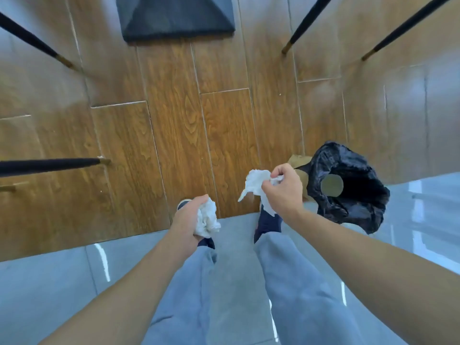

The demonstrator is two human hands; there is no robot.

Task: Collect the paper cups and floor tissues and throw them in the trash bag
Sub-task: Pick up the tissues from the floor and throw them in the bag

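I look straight down at my legs and the floor. My left hand point(188, 217) is closed around a crumpled white tissue point(207, 217) just above my left shoe. My right hand point(283, 189) grips a second, looser white tissue point(255, 181) that hangs out to its left. Directly to the right of that hand stands the black trash bag point(348, 192) with its mouth open; a paper cup point(331, 186) lies inside it, seen from above. A brown paper piece point(300, 161) shows between my right hand and the bag.
Wood-pattern floor point(179, 120) ahead, grey glossy tiles point(49, 282) under me. Black chair legs with gold tips point(291, 43) stand at upper right, upper left and mid left. A dark table base point(174, 18) sits at top centre.
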